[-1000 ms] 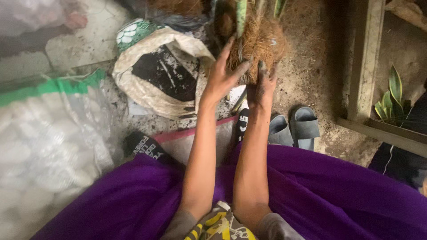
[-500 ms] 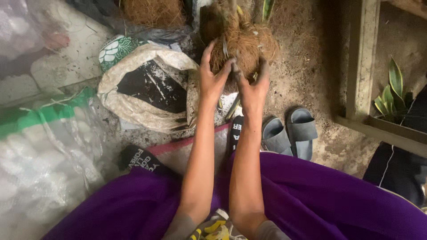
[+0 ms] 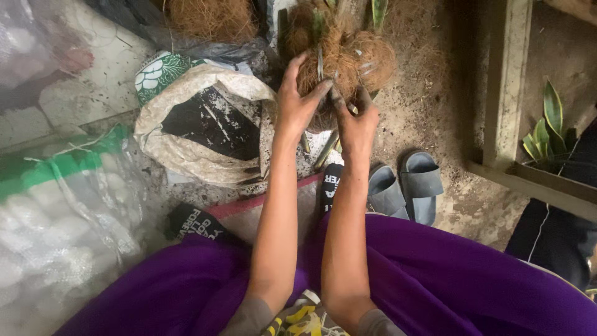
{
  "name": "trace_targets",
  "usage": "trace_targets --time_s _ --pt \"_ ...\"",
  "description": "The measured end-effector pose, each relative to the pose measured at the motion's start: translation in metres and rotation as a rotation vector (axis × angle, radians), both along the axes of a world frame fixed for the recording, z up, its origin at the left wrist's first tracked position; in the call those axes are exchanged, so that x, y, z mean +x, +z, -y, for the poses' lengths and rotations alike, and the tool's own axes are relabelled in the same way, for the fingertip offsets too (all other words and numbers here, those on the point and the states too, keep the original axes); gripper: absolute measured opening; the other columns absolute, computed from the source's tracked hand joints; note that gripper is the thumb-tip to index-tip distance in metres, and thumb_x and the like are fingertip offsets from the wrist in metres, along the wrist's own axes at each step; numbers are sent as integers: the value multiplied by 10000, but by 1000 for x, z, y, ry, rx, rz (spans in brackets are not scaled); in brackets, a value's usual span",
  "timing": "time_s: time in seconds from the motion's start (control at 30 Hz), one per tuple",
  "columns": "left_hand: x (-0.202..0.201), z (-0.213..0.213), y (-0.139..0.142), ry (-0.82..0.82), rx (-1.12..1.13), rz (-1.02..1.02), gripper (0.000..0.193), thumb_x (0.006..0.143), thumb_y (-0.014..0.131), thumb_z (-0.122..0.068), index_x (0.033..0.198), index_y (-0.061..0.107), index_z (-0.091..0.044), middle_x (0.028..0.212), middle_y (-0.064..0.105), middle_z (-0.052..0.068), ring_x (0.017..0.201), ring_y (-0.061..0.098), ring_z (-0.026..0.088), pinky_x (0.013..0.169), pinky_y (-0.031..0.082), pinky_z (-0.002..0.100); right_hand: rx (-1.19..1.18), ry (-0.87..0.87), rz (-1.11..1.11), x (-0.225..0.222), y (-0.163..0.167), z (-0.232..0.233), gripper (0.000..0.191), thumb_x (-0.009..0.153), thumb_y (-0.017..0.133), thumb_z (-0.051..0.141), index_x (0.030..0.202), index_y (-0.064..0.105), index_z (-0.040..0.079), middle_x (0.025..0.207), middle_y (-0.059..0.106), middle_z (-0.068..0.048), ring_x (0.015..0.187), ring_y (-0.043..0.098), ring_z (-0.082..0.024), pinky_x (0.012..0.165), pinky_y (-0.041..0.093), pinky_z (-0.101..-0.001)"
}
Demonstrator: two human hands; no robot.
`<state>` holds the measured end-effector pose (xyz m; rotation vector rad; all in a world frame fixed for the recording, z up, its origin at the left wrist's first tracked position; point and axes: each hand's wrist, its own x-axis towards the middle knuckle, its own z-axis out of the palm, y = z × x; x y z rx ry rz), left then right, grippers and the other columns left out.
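Two forearms: I see both reaching away from me over a purple cloth (image 3: pixel 435 280) that fills the near edge of the view.
Near floor, left: a clear sack with a green band (image 3: pixel 56 205), full of pale lumps.
Near floor, middle: a red strip and dark printed packaging lie on the ground between the cloth and the hands.
Grey slippers (image 3: pixel 407 190): a pair, side by side on the dirt floor, just right of my right forearm.
Soil bag (image 3: pixel 199 124): a pale sack rolled open, dark soil inside, just left of my left forearm.
Left hand (image 3: pixel 295 102): fingers spread wide, pressed around the left side of the coconut-fibre bundle (image 3: pixel 342 59).
Right hand (image 3: pixel 357 115): curled against the bundle's lower right, fingertips dirty; both hands hold it together.
Bundle: brown husk fibre wrapped round plant stems, green leaves poking from its top, held above the floor past the slippers.
Far floor: a second heap of fibre (image 3: pixel 211 18) at the top left edge.
Right edge: a wooden frame (image 3: pixel 507 93), a striped green plant (image 3: pixel 547 130) behind it.
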<state>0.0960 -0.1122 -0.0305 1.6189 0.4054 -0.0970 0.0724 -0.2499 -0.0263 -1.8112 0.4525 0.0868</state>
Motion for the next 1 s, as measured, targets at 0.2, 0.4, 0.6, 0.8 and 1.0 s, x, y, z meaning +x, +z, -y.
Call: trace_targets --time_s 0.2,0.4,0.6,0.8,1.0 --pt "-4 -4 -4 16 -58 119 849 845 876 -290 1531 430 -65 1584 482 191 1488 444 321 1246 338 453 -115 -11 81 -8 -7 -4 582 904 769 56 1421 524 -50 1365 644 -188 1232 642 -251 1047 515 -364" --pt "-6 -8 0 37 -87 124 864 856 872 -259 1556 411 -48 1624 432 199 1528 395 321 1271 309 458 -83 -5 122 -13 -2 -7 673 860 739 -6 1481 486 49 1403 594 -145 1222 634 -261 1024 562 -368" --pt "-6 -15 5 -3 -119 90 901 837 866 -245 1561 368 -42 1617 408 202 1507 397 315 1252 334 453 -208 -73 216 -21 -4 -22 659 874 769 7 1468 483 3 1421 580 -184 1232 616 -268 1047 538 -393" --pt "-3 -13 12 -59 70 -33 927 800 904 -311 1515 387 -28 1569 421 206 1447 397 343 1175 298 481 -254 40 256 -18 -14 -24 744 870 800 -14 1500 408 -73 1499 499 -297 1386 516 -374 1150 426 -439" --pt "-3 -5 22 -63 1 -71 844 759 819 -426 1490 511 -138 1436 652 115 1263 689 287 1094 549 418 -311 -88 154 -19 -9 -12 634 856 783 60 1412 511 -79 1350 646 -249 1252 651 -314 1074 511 -380"
